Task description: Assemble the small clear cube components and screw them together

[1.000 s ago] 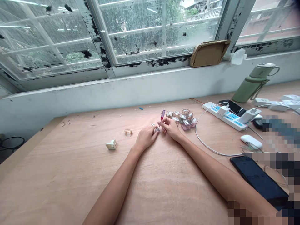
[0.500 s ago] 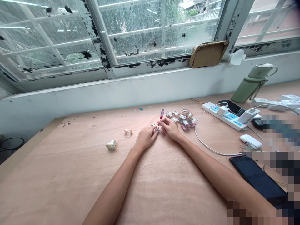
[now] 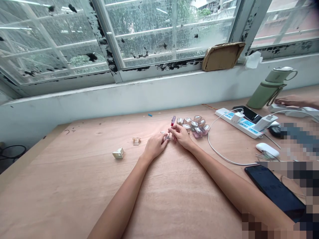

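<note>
**Screwdriver (image 3: 173,120) at the small part (image 3: 167,138)**

The small part lies mid-desk (image 3: 174,199) at your left hand's fingertips; whether that left hand (image 3: 155,145) grips it, I cannot tell. Your right hand (image 3: 181,135) pinches the screwdriver, tip down. Screwdriving seems underway; the next turn likely calls for a steady part. Hexagonal boxes (image 3: 194,124) stand just right.

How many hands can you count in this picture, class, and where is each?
3. The left hand is at a small part; the right hand holds a screwdriver; another person's hand is at white power strips, far right. Pixelated areas may hide more.
</note>
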Demonstrator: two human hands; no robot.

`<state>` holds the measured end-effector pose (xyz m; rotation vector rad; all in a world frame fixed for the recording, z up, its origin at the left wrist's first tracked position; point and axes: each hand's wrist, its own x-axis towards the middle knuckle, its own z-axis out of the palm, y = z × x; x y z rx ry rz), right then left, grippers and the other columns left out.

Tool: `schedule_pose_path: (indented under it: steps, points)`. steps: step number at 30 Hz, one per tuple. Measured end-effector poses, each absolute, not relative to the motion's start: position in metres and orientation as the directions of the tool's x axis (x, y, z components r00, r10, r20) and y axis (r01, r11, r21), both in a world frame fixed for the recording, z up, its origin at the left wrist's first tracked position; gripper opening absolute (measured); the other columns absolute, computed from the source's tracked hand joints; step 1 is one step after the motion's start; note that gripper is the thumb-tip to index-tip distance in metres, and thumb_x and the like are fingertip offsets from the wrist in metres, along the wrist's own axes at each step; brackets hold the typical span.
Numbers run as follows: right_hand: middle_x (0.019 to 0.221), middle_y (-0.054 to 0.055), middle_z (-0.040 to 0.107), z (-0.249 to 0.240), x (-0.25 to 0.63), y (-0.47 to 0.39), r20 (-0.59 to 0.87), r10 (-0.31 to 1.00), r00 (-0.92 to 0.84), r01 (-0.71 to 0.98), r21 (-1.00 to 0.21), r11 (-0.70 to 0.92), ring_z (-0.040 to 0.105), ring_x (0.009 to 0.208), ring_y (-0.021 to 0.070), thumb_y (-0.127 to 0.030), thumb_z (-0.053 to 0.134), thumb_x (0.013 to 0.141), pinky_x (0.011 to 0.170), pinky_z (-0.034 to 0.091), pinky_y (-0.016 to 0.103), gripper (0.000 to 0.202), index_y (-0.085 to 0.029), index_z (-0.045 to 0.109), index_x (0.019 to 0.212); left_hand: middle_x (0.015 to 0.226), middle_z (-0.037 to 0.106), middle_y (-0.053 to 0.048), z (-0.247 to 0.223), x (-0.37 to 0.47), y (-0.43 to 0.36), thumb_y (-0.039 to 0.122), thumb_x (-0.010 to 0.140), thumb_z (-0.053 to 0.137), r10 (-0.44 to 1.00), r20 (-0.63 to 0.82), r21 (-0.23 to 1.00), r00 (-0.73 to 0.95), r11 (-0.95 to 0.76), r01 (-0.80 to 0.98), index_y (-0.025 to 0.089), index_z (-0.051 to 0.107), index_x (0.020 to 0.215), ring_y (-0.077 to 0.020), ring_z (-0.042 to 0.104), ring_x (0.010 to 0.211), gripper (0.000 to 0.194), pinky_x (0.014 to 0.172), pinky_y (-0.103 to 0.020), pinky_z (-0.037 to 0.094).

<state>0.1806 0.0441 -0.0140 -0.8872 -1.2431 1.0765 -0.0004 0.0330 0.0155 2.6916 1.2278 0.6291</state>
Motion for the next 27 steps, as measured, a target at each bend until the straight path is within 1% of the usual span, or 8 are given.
schedule_pose_path:
  steps: [5, 11, 18, 24, 27]
  points:
    - [0.065, -0.003, 0.058, -0.0165, 0.1807, 0.0456, 0.273, 0.961, 0.029, -0.140, -0.951, 0.275, 0.046, 0.044, 0.0103, -0.062, 0.074, 0.078, 0.040, 0.035, 0.025, 0.046, -0.023, 0.051, 0.079, 0.102, 0.073, -0.006, 0.0148, -0.0007, 0.0331, 0.033, 0.101, 0.052, 0.758, 0.310, 0.276, 0.573, -0.649, 0.709, 0.022, 0.065, 0.125, -0.0218, 0.067, 0.089, 0.029, 0.081, -0.031, 0.049]
    - [0.072, -0.003, 0.057, -0.0139, 0.1811, 0.0434, 0.294, 0.956, -0.006, -0.133, -0.948, 0.291, 0.046, 0.046, 0.0097, -0.060, 0.074, 0.080, 0.042, 0.036, 0.026, 0.043, -0.023, 0.053, 0.080, 0.102, 0.073, -0.006, 0.0134, -0.0014, 0.0336, 0.034, 0.102, 0.049, 0.750, 0.314, 0.262, 0.582, -0.657, 0.707, 0.023, 0.065, 0.123, -0.0214, 0.067, 0.089, 0.029, 0.079, -0.031, 0.048]
    - [0.072, -0.002, 0.058, -0.0120, 0.1811, 0.0422, 0.283, 0.959, 0.007, -0.106, -0.953, 0.282, 0.047, 0.046, 0.0110, -0.063, 0.072, 0.080, 0.043, 0.036, 0.027, 0.045, -0.024, 0.052, 0.080, 0.102, 0.073, -0.006, 0.0144, -0.0011, 0.0333, 0.033, 0.102, 0.049, 0.756, 0.305, 0.268, 0.580, -0.652, 0.709, 0.023, 0.065, 0.124, -0.0216, 0.067, 0.090, 0.029, 0.080, -0.030, 0.048]
    - [0.075, -0.002, 0.058, -0.0149, 0.1815, 0.0436, 0.316, 0.949, -0.004, -0.129, -0.941, 0.313, 0.047, 0.046, 0.0098, -0.060, 0.072, 0.082, 0.042, 0.036, 0.027, 0.041, -0.023, 0.052, 0.080, 0.103, 0.073, -0.006, 0.0134, -0.0013, 0.0339, 0.034, 0.102, 0.049, 0.751, 0.316, 0.268, 0.580, -0.657, 0.705, 0.023, 0.065, 0.122, -0.0215, 0.067, 0.090, 0.028, 0.080, -0.030, 0.048]
    - [0.074, -0.003, 0.056, -0.0134, 0.1812, 0.0430, 0.313, 0.950, 0.003, -0.127, -0.942, 0.311, 0.047, 0.045, 0.0095, -0.060, 0.072, 0.082, 0.041, 0.035, 0.027, 0.042, -0.023, 0.052, 0.079, 0.102, 0.073, -0.006, 0.0126, -0.0012, 0.0343, 0.034, 0.102, 0.050, 0.755, 0.314, 0.269, 0.575, -0.652, 0.709, 0.023, 0.065, 0.124, -0.0214, 0.067, 0.090, 0.028, 0.080, -0.030, 0.048]
